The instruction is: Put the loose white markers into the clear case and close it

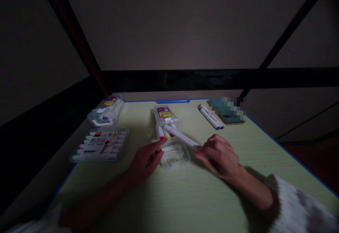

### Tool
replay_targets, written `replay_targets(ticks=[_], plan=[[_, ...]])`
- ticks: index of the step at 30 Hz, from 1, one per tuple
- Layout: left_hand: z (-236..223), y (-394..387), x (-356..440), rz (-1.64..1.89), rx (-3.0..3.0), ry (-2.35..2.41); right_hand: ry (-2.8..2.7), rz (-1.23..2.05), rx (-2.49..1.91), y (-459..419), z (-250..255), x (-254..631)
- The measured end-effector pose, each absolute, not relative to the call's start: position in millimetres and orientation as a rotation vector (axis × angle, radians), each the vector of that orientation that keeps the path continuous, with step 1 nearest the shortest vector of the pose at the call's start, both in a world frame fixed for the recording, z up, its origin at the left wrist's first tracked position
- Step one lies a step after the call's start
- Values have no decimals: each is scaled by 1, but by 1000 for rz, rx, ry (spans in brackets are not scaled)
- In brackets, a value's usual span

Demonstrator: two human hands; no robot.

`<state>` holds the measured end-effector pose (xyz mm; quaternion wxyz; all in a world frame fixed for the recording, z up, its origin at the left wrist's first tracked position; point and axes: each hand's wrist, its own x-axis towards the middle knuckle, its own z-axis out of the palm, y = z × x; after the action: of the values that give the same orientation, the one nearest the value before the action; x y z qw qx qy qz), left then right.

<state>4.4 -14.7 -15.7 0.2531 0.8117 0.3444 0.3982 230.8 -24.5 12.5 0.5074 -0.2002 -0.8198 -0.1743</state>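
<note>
- Dim overall, the worktop [185, 197] faintly lit, near-black to its left
- Soft shadows on the worktop beside the right forearm [253, 190]
- Right hand [221, 155] above the worktop slightly soft-edged
- Pixel blocks over the phone [230, 115], worktop's far right

My right sleeve [302, 206] was white, thick and fluffy, mottled with soft grey patches, its wide cuff [278, 194] ending partway down the forearm [255, 190]. My left sleeve [39, 222] looked pale too, though it was blurred and mostly cut off, so its texture I could not make out. Beyond the sleeves, my left hand [144, 160] and right hand [222, 155] were bare, with slender fingers [156, 145].
</note>
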Motion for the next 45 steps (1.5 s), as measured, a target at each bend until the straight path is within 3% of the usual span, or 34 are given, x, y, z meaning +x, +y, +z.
replay_targets(ticks=[12,27,45], plan=[[-17,-14,3,1089,2300,907,-2037,-383,-497,-23,6,229],[-17,-20,0,1179,2858,612,-2046,-398,-501,-21,-3,229],[-14,-21,5,878,2996,542,-2069,-374,-484,-21,-2,225]])
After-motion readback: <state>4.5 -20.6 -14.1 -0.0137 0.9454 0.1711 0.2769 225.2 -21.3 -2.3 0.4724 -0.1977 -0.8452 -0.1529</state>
